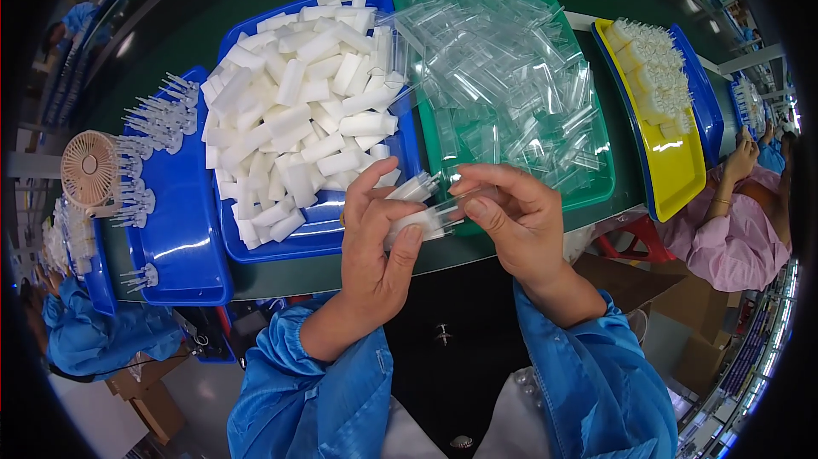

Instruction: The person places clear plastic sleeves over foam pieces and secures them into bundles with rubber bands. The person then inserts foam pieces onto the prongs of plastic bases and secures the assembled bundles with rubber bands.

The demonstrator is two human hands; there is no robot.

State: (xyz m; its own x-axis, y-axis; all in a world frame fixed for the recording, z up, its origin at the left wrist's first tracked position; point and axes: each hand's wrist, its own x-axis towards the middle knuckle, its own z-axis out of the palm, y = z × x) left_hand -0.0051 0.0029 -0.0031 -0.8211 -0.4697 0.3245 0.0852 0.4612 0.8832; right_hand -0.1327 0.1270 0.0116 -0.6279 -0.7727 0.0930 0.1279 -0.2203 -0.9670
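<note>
- In front of the green tray [608, 173], a block [416, 223] is clamped in the left hand [375, 246].
- A sleeve [467, 196] is apparently pinched by the right hand [515, 212].
- The block, likely soft and light, is best held mid-length; the sleeve, likely slippery, by its edges.
- More blocks [294, 127] are heaped left of the green tray.

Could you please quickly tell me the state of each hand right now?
Left hand: closed, holding white, oblong foam-like pieces with clear plastic at their ends.
Right hand: pinched closed, apparently on a thin clear plastic piece.
</note>
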